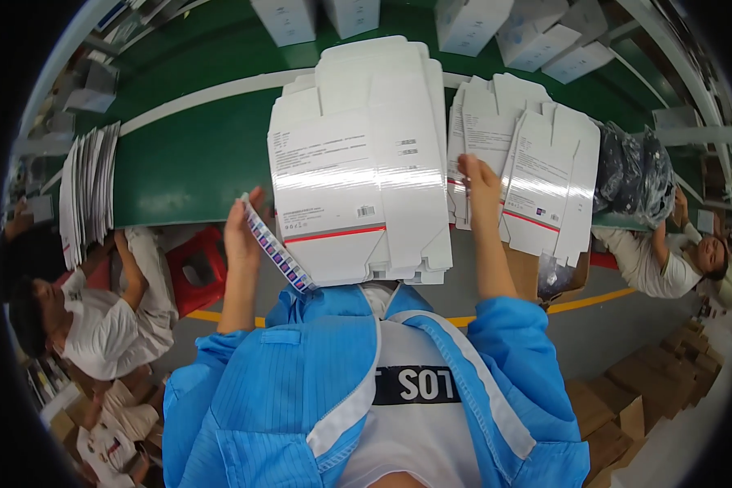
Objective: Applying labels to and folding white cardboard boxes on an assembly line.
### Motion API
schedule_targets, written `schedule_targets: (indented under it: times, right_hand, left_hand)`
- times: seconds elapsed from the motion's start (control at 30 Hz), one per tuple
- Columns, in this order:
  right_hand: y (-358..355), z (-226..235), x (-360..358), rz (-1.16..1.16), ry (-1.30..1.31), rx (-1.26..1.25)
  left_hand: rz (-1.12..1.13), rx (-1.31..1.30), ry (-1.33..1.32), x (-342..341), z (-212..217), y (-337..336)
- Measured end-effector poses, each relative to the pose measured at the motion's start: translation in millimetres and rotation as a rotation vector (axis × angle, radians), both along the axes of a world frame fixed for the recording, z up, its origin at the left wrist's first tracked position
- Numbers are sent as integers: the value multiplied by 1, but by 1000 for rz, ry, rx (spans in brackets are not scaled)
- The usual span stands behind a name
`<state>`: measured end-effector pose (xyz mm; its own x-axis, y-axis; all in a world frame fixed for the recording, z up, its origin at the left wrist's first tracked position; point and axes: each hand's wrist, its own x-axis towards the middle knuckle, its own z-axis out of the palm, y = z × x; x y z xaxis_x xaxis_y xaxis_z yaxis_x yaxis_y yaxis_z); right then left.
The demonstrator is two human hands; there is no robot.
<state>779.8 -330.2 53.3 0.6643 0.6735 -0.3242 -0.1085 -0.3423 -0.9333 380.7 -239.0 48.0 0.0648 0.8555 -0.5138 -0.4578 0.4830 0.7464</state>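
A flat stack of unfolded white cartons (333, 187) with a red stripe and fine print lies in front of me, its near end at my body. At its left side my left hand (242, 232) is closed on a strip of stickers (276, 248) with small dark purple-blue squares, which hangs down toward my jacket. My right hand (481, 183) is over the left edge of a second group of flat white cartons (549, 163), fingers curled together. Whatever those fingers pinch, if anything, is too small to tell.
A green worktable (187, 175) runs across, with upright white boxes (468, 24) at its far side. Bagged dark items (638, 175) lie at right, more flat cartons (89, 191) at left. Co-workers sit on both sides. A red stool (197, 272) and brown cardboard boxes (642, 382) stand behind.
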Motion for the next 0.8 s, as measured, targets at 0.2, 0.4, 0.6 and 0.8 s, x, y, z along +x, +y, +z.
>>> schedule_targets:
  times: [0.2,0.4,0.6,0.8]
  right_hand:
    - [-8,122,-88,476,-183,407]
    - [-16,145,-161,730,123,445]
    - [-23,146,-179,634,96,366]
    - [-20,149,-209,353,218,146]
  left_hand:
    - [-308,498,497,11,102,-38]
    - [-444,787,504,62,134,-77]
    - [-458,790,428,58,141,-75]
    - [-531,668,302,38,122,-59]
